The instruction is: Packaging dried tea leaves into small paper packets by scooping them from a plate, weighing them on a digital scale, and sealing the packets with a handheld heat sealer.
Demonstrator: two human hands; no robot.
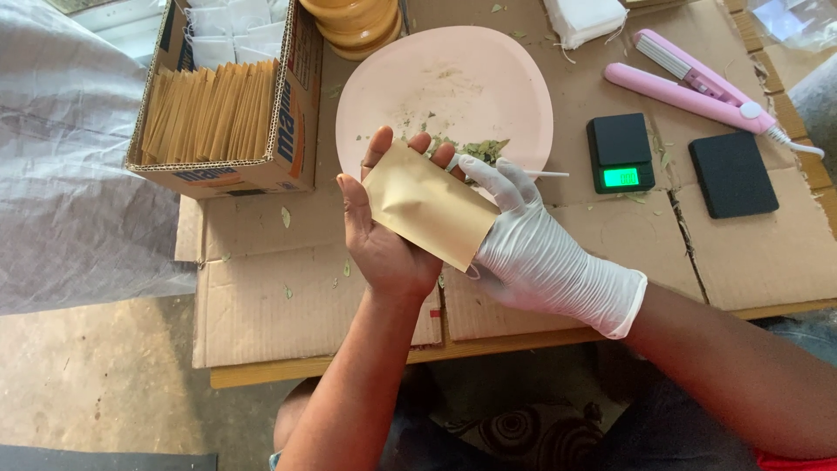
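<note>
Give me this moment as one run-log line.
left hand: bare, palm up under tan pouch | right hand: white glove, at pouch edge | behind: pink plate with dried leaves | scale lit

A flat, tan paper pouch (pixel 427 205) lay tilted across the open left hand (pixel 384 235). The gloved right hand (pixel 532 244) held its right edge. It was above the near rim of a pink plate (pixel 453 87).
</note>
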